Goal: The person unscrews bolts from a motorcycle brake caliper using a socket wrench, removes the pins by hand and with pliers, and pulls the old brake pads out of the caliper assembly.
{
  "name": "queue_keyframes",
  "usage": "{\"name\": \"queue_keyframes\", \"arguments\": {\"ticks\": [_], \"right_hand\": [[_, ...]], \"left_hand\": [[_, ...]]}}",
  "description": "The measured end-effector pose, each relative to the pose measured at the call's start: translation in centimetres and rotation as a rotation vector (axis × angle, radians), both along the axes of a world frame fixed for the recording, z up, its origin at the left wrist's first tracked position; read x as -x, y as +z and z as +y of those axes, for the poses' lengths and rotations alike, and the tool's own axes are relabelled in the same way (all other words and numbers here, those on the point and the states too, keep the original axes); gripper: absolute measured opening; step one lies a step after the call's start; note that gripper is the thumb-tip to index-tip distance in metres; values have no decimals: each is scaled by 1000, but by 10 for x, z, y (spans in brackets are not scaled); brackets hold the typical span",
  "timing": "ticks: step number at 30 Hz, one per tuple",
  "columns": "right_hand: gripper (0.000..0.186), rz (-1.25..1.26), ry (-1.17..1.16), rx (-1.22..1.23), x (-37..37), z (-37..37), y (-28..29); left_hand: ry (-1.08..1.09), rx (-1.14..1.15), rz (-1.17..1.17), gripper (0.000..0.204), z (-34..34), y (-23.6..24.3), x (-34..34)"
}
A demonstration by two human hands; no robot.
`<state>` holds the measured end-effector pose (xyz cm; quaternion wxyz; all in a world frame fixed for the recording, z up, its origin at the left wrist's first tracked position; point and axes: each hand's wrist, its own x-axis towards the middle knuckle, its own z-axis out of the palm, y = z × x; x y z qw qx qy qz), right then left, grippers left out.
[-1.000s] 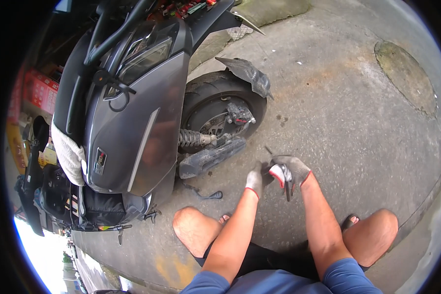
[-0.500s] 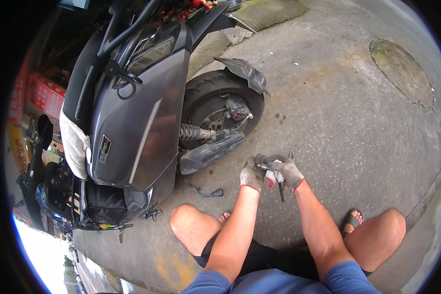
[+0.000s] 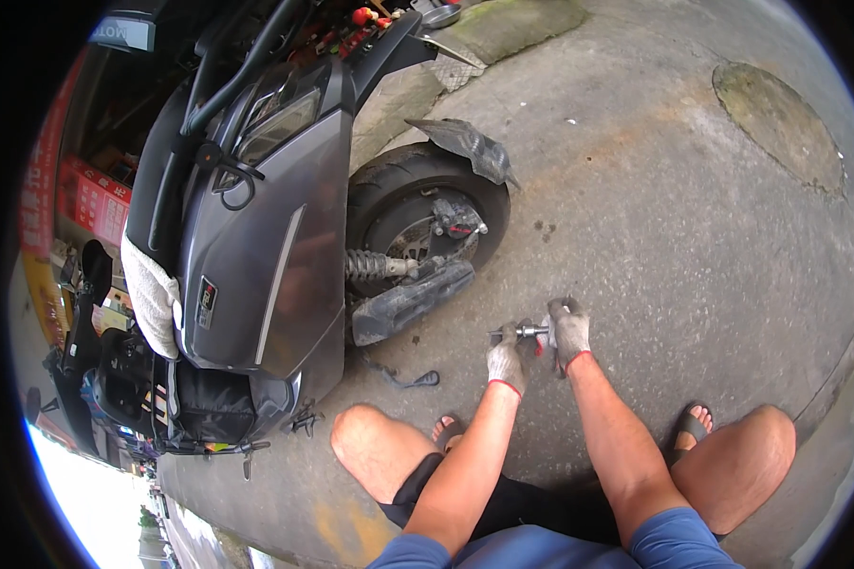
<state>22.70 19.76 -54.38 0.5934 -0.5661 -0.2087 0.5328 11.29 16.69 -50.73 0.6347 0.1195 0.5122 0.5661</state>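
Both my hands wear grey-and-white knit gloves with red cuffs and meet in front of my knees. My left hand [image 3: 508,358] is closed at the left part of a slim silver metal shaft [image 3: 533,331], whose dark end pokes out past its fingers. My right hand [image 3: 569,329] grips the shaft's other end. The exact kind of tool does not show, as the gloves cover much of it. Under the shaft, by my right hand, hangs a bit of something red and white [image 3: 540,347].
A dark grey scooter [image 3: 256,237] stands at the left, its wheel [image 3: 417,204], brake caliper [image 3: 458,218] and spring shock [image 3: 370,264] exposed. A cracked fender [image 3: 460,147] sticks out over the wheel. On the concrete [image 3: 674,275] lies a black strap-like part [image 3: 413,379]. A white towel [image 3: 150,299] drapes over the scooter.
My hands have moved apart, baring the silver shaft between them. My left hand has shifted right and down. The dark piece that hung below my right hand no longer shows plainly.
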Motion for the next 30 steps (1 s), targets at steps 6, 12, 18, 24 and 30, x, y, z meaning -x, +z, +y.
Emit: {"name": "queue_keyframes", "arguments": {"ticks": [6,12,18,24,30], "right_hand": [[23,-116,22,-19,-12,-11,19],[41,-169,786,-119,-26,-16,41],[41,-365,896,5,-25,-21,48],[39,-21,887,6,-13,-27,66],[42,542,612,-159,6,-15,60]], "left_hand": [[11,9,53,21,1,4,10],[34,8,1,23,11,-10,27],[-96,48,25,29,5,-7,21],[-95,2,-42,31,9,1,30],[-175,-108,125,22,42,47,23]]}}
